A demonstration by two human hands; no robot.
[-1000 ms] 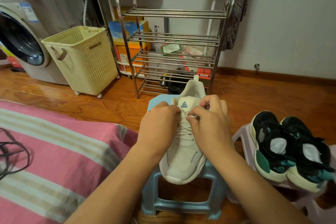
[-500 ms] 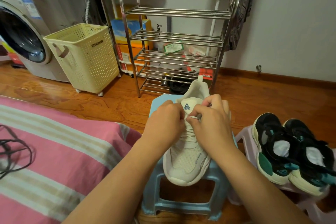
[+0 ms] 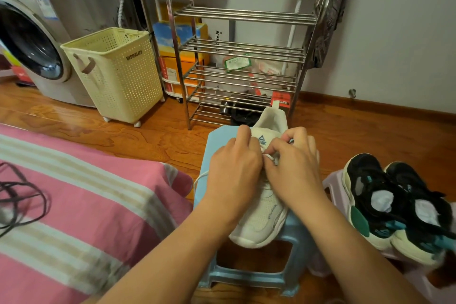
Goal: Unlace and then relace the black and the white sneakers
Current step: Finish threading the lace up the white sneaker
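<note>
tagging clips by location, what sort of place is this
Most likely a room in a home, part bedroom, part laundry corner: a front-loading washing machine beside a cream laundry basket, a metal shoe rack against the wall, and a pink striped bed cover on the wooden floor's near side.

Glossy wooden floor point(image 3: 148, 136), shiny metal rack point(image 3: 244, 15), plastic stool point(image 3: 296, 237).

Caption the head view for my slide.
Both hands work the lace on a white sneaker atop a blue stool.
</note>
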